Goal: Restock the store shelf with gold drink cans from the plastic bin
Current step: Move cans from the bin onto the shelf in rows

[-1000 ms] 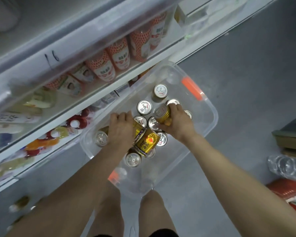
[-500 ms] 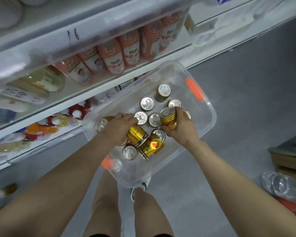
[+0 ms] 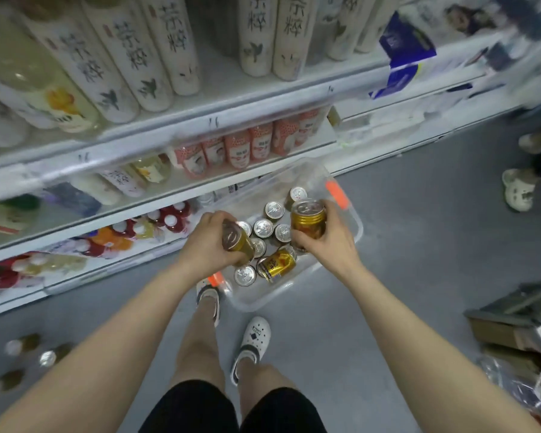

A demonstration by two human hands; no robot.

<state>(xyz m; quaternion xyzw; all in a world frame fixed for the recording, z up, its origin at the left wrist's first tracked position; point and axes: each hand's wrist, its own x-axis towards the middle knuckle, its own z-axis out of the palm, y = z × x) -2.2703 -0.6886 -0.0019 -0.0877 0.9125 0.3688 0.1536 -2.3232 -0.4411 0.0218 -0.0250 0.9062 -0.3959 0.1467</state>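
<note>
On the grey floor (image 3: 419,260) beside the store shelf (image 3: 200,129) sits the plastic bin (image 3: 353,215) of gold cans (image 3: 263,228). Above it my left hand (image 3: 205,245) grips a tilted can (image 3: 239,243), my right hand (image 3: 331,242) an upright can (image 3: 308,218).

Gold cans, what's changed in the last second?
The left hand and right hand each gripped a gold can and raised it above the plastic bin, left can tilted, right can upright. The other cans stayed in the bin, one lying on its side.

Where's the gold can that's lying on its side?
In the head view the tipped gold can lies in the clear plastic bin, near its front wall, beside an upright can, between the left hand and right hand.
</note>
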